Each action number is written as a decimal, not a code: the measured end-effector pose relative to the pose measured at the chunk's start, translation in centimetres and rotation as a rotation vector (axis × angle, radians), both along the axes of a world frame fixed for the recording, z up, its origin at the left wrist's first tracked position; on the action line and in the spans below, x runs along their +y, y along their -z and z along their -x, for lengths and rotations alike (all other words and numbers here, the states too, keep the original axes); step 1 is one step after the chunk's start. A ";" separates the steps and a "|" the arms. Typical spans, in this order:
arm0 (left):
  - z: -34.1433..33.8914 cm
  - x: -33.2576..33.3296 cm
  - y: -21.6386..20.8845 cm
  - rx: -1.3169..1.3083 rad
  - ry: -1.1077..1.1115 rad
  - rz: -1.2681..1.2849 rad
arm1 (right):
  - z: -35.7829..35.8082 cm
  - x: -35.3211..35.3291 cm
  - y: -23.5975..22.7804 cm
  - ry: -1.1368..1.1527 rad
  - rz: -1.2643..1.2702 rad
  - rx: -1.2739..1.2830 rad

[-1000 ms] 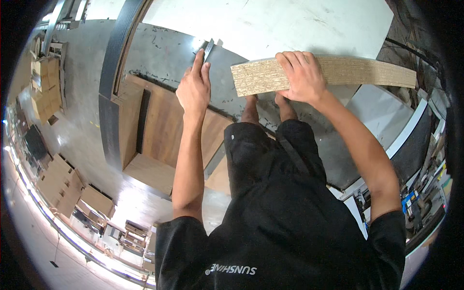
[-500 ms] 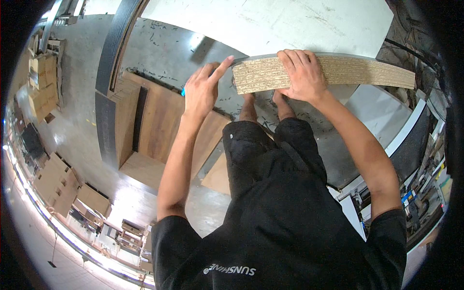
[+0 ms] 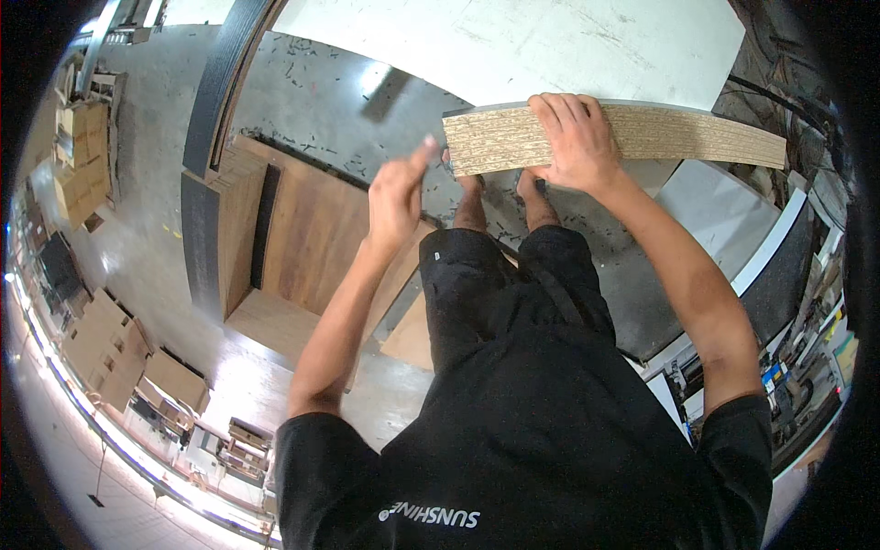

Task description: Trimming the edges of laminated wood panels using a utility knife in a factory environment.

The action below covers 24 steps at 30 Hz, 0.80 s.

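A stack of chipboard panels [image 3: 678,133] with raw, speckled edges lies along the near side of the white board surface. My right hand [image 3: 577,147] is closed over the stack left of its middle, fingers across the top and thumb at the near face. Just left of the stack's end, my left hand [image 3: 399,192] is off the boards. Its fingers are curled and the thumb points up, slightly smeared by motion; what they hold is hidden.
The white surface [image 3: 541,46] spans the far side. To the left stand wood-grain panels [image 3: 316,220] and a dark-edged stack [image 3: 202,247]. Dark scraps litter the floor [image 3: 302,82]. Cardboard boxes [image 3: 82,165] stand far left; a cluttered tool area [image 3: 788,385] lies right.
My left hand has moved right and slightly down, away from the stack's top corner and turning over. The bright blue bit beside it is out of sight. My right hand stays on the stack.
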State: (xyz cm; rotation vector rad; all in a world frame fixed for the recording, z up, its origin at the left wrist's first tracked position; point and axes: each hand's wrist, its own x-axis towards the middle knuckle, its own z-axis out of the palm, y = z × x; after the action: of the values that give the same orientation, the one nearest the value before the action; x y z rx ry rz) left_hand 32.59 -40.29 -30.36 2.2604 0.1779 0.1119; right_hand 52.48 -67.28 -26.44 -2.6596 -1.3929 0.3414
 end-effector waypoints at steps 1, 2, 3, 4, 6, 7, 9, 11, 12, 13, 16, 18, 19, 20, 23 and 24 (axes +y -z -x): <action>-2.2 -0.8 -0.6 -0.006 -0.109 0.096 | 0.0 -0.3 0.1 0.008 0.012 -0.005; -3.3 -0.6 -0.4 -0.008 -0.112 0.096 | 0.0 -0.1 0.0 0.002 -0.014 0.008; -4.3 -0.2 -0.2 -0.065 -0.078 0.090 | 0.1 0.1 -0.1 -0.005 -0.041 0.020; -5.0 -0.4 -0.2 -0.124 -0.041 0.088 | 0.0 0.0 -0.1 -0.006 -0.035 0.018; -4.5 -1.1 -1.0 -0.087 -0.039 0.083 | 0.2 0.0 0.1 -0.002 -0.078 0.020; -3.7 -1.1 -1.2 -0.080 0.021 -0.032 | 0.2 0.1 0.1 -0.002 -0.080 0.019; -1.2 -1.3 -1.5 -0.046 0.136 -0.127 | 0.3 0.3 0.1 0.005 -0.081 0.026; 0.7 -0.9 -2.5 -0.028 0.306 -0.235 | 0.1 0.1 -0.4 0.009 -0.028 0.032; 1.2 -0.5 -2.8 -0.008 0.473 -0.341 | 0.1 -0.1 -0.7 0.009 0.026 0.041; 1.0 -0.2 -3.2 -0.014 0.435 -0.260 | 0.0 0.0 -0.8 0.015 0.022 0.032; -3.9 1.8 -3.0 -0.055 0.185 -0.341 | -0.2 -0.6 -0.9 -0.006 0.013 0.009; -11.6 2.8 -4.3 -0.164 0.087 -0.431 | -0.5 -0.2 -1.1 -0.013 -0.001 0.007; -15.3 3.0 -4.2 -0.163 0.113 -0.482 | -0.6 -0.1 -1.3 -0.013 0.002 -0.009; -18.6 2.9 -3.7 -0.164 0.141 -0.527 | -0.7 -0.2 -1.5 -0.022 0.054 0.001; -24.8 3.6 -0.8 -0.268 0.219 -0.592 | -0.2 0.5 -0.7 -0.024 0.036 -0.041; -24.7 3.2 -1.1 -0.253 0.222 -0.549 | 0.0 0.1 -0.2 -0.014 -0.024 -0.076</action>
State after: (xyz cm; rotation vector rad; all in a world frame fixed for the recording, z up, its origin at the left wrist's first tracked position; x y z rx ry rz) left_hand 57.26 -37.13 -29.31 2.7618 -0.2723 0.3632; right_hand 52.52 -67.18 -26.22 -2.6712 -1.4279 0.2258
